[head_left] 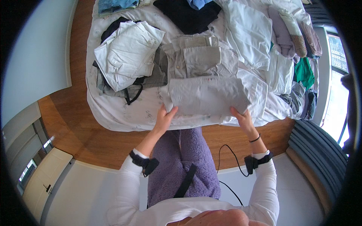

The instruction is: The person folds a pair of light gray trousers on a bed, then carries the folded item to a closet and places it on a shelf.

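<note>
A pale grey garment (207,96), folded into a wide band, spans the space between my two hands at the near side of the bed. My left hand (164,117) pinches its near left corner, thumb on top. At the near right corner my right hand (242,117) grips the same cloth. The fingers beneath the fabric are partly hidden. Just beyond lies a beige garment (200,56) with a pocket or flap folded over it. What kind of garment the grey one is, I cannot tell.
White folded clothes (130,52) lie on darker ones at the left. Black cloth (188,17) is at the far side, and a white garment (249,34) beyond on the right. Rolled clothes (288,34) and a green item (304,73) line the bed's right edge. A black cable (220,158) hangs near my right arm.
</note>
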The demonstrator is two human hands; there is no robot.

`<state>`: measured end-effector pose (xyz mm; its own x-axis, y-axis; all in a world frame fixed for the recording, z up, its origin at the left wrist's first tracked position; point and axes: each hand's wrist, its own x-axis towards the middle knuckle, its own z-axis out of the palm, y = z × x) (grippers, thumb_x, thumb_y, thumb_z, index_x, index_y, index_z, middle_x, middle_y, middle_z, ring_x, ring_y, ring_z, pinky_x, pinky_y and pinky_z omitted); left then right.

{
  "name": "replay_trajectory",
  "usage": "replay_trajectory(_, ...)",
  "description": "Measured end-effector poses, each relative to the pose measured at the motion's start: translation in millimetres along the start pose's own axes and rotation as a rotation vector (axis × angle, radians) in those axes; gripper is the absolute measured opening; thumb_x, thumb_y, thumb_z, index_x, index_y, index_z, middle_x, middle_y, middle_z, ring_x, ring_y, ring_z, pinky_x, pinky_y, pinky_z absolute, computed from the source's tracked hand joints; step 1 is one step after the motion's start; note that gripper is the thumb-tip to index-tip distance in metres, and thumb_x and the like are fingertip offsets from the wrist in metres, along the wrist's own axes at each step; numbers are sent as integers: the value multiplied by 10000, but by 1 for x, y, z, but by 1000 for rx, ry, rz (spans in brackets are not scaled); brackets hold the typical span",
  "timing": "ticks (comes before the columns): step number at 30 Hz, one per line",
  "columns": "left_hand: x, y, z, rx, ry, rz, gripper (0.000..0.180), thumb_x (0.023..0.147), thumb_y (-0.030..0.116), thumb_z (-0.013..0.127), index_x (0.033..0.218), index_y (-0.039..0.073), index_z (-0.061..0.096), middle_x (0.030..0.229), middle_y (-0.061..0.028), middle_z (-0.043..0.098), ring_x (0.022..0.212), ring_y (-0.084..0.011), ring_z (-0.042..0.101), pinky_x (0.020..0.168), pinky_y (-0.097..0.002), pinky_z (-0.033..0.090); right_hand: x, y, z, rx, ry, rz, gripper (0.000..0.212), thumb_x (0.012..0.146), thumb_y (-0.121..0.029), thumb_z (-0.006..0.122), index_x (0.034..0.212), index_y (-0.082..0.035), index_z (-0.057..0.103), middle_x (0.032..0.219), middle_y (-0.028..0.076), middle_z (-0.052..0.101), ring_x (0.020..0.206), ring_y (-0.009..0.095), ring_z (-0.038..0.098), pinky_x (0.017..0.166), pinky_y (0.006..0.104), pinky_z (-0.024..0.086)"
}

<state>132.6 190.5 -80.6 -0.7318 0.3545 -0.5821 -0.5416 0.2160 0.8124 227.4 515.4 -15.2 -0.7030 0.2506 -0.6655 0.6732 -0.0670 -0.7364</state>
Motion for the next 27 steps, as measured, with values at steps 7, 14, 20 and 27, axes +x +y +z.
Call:
replay_trajectory(7, -22, -34, 2, 12, 62, 142, 233, 910, 122, 551, 1085, -24, 592, 960, -43, 599, 1013, -186, 552, 1009, -362, 306, -24, 34, 0, 17, -6, -23, 392, 861, -122, 665, 1205, 17, 535, 1135, 47, 583, 1035, 141, 515, 905, 282, 415)
replay_trajectory(14, 6, -30, 2, -47, 175, 36, 190, 927, 145, 522, 835, -12, 576, 793, -49, 525, 703, -168, 435, 638, -325, 355, -11, 53, 6, 189, 189, -108, 198, 874, -112, 641, 1014, 28, 638, 1081, 37, 579, 977, 124, 501, 866, 275, 410)
replay_trajectory(20, -5, 36, 26, 436, 673, 731, 296, 957, 180, 456, 1193, 20, 538, 1193, -123, 547, 1152, -242, 483, 958, -394, 346, -14, 70, 13, 255, 269, -104, 161, 873, -106, 642, 968, 23, 651, 1160, 44, 534, 1028, 129, 471, 897, 269, 383)
replay_trajectory(27, 28, 88, 85, 1140, -212, 912, 598, 870, 450, 537, 1409, 231, 399, 1490, -58, 325, 1387, -252, 264, 1099, -592, 102, -9, 68, 18, 189, 293, -165, 192, 858, -104, 644, 998, 28, 635, 1138, 52, 545, 1113, 180, 443, 952, 320, 344)
